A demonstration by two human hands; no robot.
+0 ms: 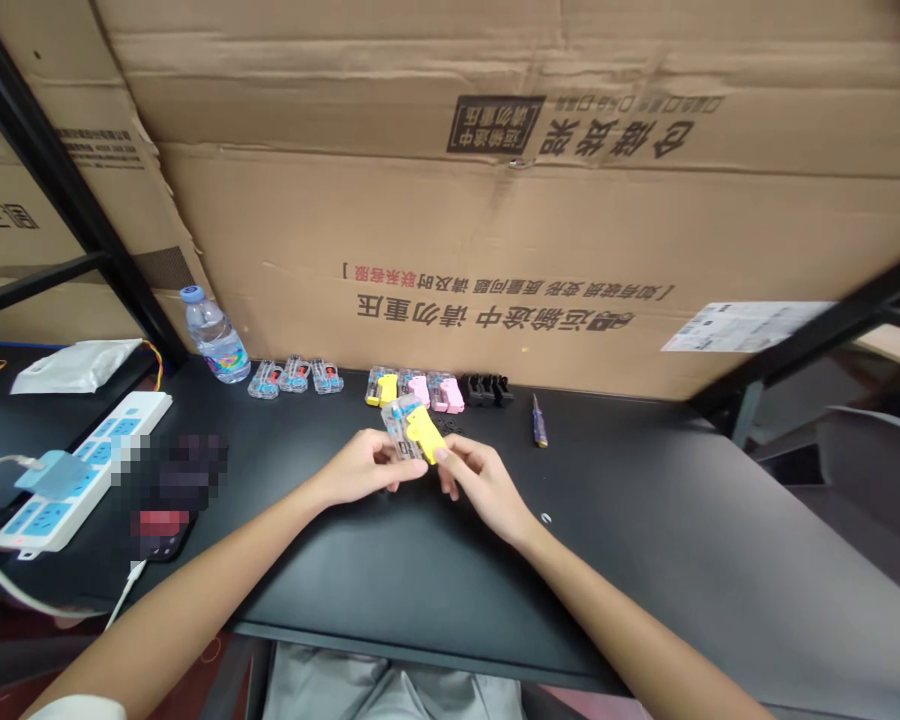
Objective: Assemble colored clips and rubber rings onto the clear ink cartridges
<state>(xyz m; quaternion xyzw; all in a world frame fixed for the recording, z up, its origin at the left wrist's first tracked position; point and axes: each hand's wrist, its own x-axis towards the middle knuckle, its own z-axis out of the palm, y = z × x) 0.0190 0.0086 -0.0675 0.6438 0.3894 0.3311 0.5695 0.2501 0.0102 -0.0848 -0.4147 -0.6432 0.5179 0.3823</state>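
Observation:
Both my hands meet above the middle of the black table [645, 520]. My left hand [364, 468] pinches the clear end of a small clear-and-yellow plastic device [414, 430]. My right hand [476, 480] grips its yellow end from the right. Behind them, along the cardboard, lie three clear devices with blue and orange parts [295, 376], then a yellow one [382, 387], pink ones [435, 391] and black parts [486, 389]. A small screwdriver [539, 420] lies to the right of the row.
A water bottle [214, 336] stands at the back left. A white power strip [82, 470] with a plugged adapter and a phone [166, 520] on a cable lie at the left. A large cardboard sheet [495, 220] walls off the back. A small ring [546, 518] lies near my right wrist.

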